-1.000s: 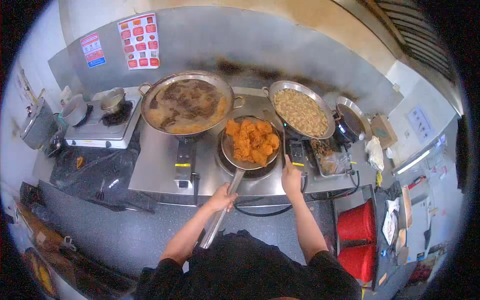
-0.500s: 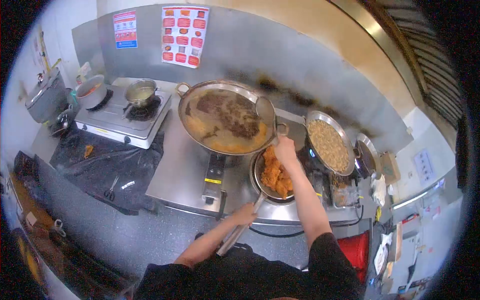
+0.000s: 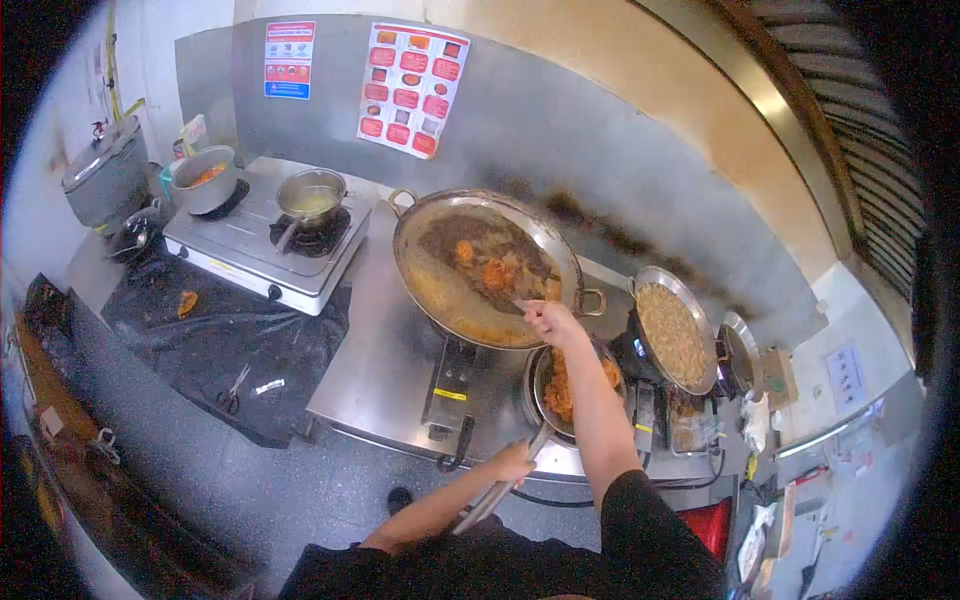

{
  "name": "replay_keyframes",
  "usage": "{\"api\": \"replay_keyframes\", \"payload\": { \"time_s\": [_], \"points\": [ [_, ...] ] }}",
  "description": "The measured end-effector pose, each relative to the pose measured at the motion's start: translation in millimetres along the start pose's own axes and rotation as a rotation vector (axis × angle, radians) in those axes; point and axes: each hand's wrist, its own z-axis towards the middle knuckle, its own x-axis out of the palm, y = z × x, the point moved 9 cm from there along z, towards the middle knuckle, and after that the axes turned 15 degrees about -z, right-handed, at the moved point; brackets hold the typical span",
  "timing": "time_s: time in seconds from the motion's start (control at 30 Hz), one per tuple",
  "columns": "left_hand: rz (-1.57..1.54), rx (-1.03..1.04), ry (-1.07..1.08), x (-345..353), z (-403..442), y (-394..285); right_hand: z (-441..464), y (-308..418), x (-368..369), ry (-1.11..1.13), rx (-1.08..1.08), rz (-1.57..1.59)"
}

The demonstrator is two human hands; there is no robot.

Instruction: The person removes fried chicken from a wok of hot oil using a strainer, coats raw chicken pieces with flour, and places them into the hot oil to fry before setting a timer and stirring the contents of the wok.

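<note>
- The left hand [image 3: 514,462] was gripping a long-handled pan [image 3: 553,421], in which many fried pieces [image 3: 561,390] lay.
- The right hand [image 3: 553,324] held a metal tool [image 3: 521,304] over the big wok [image 3: 548,235].
- Two other pieces [image 3: 497,273] were in its oil [image 3: 445,290]; the work seemed partly done.

Behind my grip I wear a black top [image 3: 480,568]; its left sleeve [image 3: 335,570] and right sleeve [image 3: 652,530] are short, stopping well back from my left hand [image 3: 513,463] and right hand [image 3: 552,322], both bare. A dark, rounded shoe tip [image 3: 399,497] shows left of my left hand.
</note>
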Motion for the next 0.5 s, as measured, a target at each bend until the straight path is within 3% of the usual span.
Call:
{"api": "replay_keyframes", "payload": {
  "time_s": [0.4, 0.5],
  "points": [
    [-0.054, 0.012, -0.024, -1, 0, 2, -33, 5, 28, 0.139, -0.065, -0.042],
    [0.034, 0.011, -0.030, -2, 5, 7, -56, 9, 23, -0.033, -0.151, -0.159]
  ]
}}
